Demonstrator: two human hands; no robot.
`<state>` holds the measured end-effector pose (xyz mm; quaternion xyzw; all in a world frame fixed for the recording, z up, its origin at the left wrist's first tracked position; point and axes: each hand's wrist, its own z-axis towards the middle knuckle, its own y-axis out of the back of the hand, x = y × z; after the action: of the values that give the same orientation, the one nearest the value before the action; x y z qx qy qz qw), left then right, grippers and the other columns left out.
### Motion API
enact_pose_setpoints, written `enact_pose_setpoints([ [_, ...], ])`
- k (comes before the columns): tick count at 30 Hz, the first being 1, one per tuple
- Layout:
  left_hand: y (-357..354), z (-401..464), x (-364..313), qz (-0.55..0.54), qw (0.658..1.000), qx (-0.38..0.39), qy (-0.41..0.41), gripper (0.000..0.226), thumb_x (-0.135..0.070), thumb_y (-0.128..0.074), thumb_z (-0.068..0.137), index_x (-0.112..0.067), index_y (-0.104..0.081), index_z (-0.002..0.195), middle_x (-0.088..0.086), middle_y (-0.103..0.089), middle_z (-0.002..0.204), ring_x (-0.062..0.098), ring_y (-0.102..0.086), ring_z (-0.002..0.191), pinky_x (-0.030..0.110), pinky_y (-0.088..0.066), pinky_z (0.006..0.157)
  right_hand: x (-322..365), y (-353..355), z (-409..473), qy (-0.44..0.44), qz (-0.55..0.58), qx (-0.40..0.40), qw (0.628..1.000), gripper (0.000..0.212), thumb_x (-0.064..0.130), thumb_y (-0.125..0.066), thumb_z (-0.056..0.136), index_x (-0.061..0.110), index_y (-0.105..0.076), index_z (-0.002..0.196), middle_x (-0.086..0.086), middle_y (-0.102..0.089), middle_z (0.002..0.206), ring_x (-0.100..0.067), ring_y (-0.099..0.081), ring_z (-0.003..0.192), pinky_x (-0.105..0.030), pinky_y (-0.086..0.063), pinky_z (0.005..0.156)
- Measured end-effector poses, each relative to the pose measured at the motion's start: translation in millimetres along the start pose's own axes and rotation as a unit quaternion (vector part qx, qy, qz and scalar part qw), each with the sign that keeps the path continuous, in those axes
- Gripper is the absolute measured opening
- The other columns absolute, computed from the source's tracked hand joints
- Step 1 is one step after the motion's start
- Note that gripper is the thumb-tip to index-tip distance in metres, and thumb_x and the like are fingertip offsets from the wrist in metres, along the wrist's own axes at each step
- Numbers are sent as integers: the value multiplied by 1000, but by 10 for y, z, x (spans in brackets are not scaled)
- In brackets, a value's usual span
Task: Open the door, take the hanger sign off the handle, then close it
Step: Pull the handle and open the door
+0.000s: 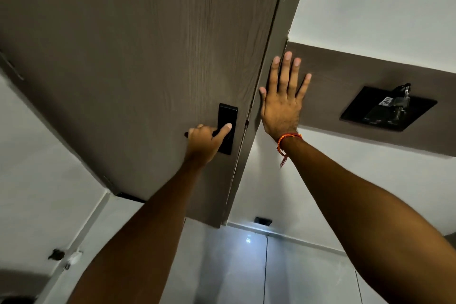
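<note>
Left hand (202,142) closed around the black lever handle (217,132) on the black lock plate (228,116) of the grey-brown wood-grain door (128,57); right hand (281,103) flat, fingers spread, against the door frame (276,39); hanger sign unseen.

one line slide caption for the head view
Left hand grips the black door handle while the right hand lies flat on the door frame.

Dim, soft-focus view with wide-angle bending; glare spot on the floor (247,239).
</note>
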<state>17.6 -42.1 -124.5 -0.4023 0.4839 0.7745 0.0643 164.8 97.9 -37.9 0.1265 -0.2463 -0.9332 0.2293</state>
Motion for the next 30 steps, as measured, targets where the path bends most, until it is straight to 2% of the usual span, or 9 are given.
enact_pose_setpoints([
  [3, 143, -119, -84, 41, 998, 32, 21, 66, -73, -37, 90, -21, -49, 51, 10, -56, 61, 34, -61, 78, 48, -48, 91, -31, -24, -14, 11, 3, 2, 1000, 70, 46, -51, 106, 12, -26, 161, -15, -38, 166, -34, -32, 154, -60, -26, 123],
  [8, 342, -408, -326, 208, 978, 16, 21, 71, -61, -43, 96, -2, -67, 66, 13, -66, 73, 27, -57, 90, 41, -41, 99, -150, 19, -4, 52, 45, 37, 997, 74, 43, -53, 104, 14, -22, 165, -11, -26, 171, -30, -13, 156, -57, -14, 125],
  [11, 393, -608, -438, 244, 969, 24, 33, 63, -55, -43, 97, -5, -62, 65, 9, -60, 68, 27, -55, 85, 41, -43, 96, -186, 63, -16, 69, 91, 51, 992, 80, 39, -56, 101, 13, -19, 166, -12, -20, 173, -31, -13, 159, -58, -10, 126],
  [13, 422, -742, -516, 253, 966, 20, 55, 58, -54, -41, 96, -6, -65, 74, 11, -62, 77, 28, -55, 91, 41, -47, 89, -204, 134, -6, 81, 125, 61, 987, 83, 38, -59, 98, 12, -20, 166, -11, -18, 174, -33, -18, 161, -59, -7, 125],
  [16, 434, -967, -630, 282, 953, 11, 111, 55, -54, -38, 96, -7, -66, 103, 16, -63, 104, 31, -51, 108, 47, -51, 91, -267, 216, -48, 107, 167, 80, 977, 84, 34, -58, 97, 9, -17, 166, -11, -15, 175, -33, -17, 162, -60, -4, 126],
  [21, 380, -1308, -840, 318, 931, -37, 176, 54, -42, -37, 99, 0, -59, 124, 24, -59, 129, 37, -49, 125, 47, -43, 108, -367, 350, -90, 141, 207, 115, 961, 87, 37, -56, 100, 6, -10, 167, -14, -9, 175, -33, -11, 163, -61, -6, 128],
  [24, 332, -1450, -914, 337, 917, -41, 211, 58, -38, -35, 101, 2, -45, 142, 25, -43, 150, 37, -33, 145, 46, -29, 120, -407, 380, -108, 150, 219, 129, 955, 87, 39, -55, 101, 6, -9, 167, -15, -6, 175, -33, -9, 163, -61, -8, 128],
  [27, 307, -1588, -940, 356, 902, -40, 240, 64, -39, -30, 104, 0, -26, 154, 21, -26, 162, 33, -19, 153, 44, -20, 125, -456, 393, -124, 157, 239, 131, 949, 87, 39, -56, 101, 5, -10, 166, -16, -7, 175, -33, -10, 163, -61, -9, 128],
  [30, 293, -1689, -955, 370, 890, -45, 264, 67, -41, -30, 104, -1, -17, 156, 20, -18, 165, 32, -13, 154, 45, -17, 126, -499, 399, -149, 162, 249, 135, 945, 86, 37, -56, 101, 4, -11, 166, -16, -6, 175, -32, -10, 163, -60, -9, 129],
])
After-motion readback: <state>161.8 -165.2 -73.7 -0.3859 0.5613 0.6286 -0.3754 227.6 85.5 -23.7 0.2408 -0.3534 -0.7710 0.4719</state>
